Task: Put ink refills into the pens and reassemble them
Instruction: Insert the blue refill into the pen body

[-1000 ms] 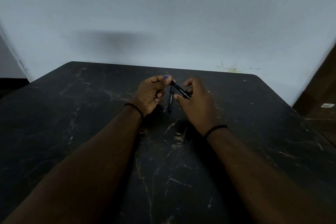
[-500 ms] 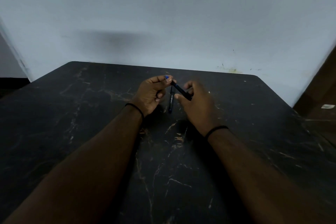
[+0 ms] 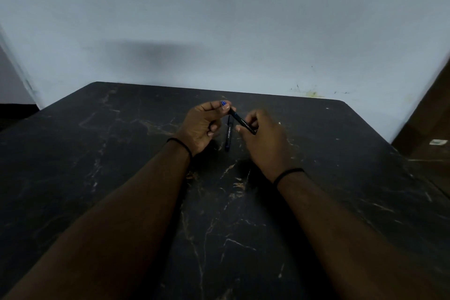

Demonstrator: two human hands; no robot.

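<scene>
Step in hand: a black pen barrel [image 3: 242,122] is being held between both hands above the tabletop [image 3: 121,178]; the fitting of an end piece or the seating of the refill is judged to be under way, though the exact part cannot be told.

Left hand [image 3: 203,126]: its fingers are curled, and the upper end of the barrel is pinched between thumb and forefinger, where a small blue piece [image 3: 222,103] is seen at the fingertips.

Right hand [image 3: 264,139]: the lower end of the barrel is gripped by curled fingers, the barrel being slanted down toward this hand.

Second pen [image 3: 229,135]: a dark pen with a bluish lower end is seen between the two hands, below the held barrel; whether it lies on the tabletop or is held by the left hand cannot be told.

Alignment: the two parts should be kept on one axis before any push, so that a thin refill is not bent.

Force: pressure is best applied along the barrel, gently, with a slight twist if a thread is met.

Support: the barrel should be steadied by the right hand near the joint.

Risk: a small part may be dropped and lost against the dark, veined tabletop.
</scene>
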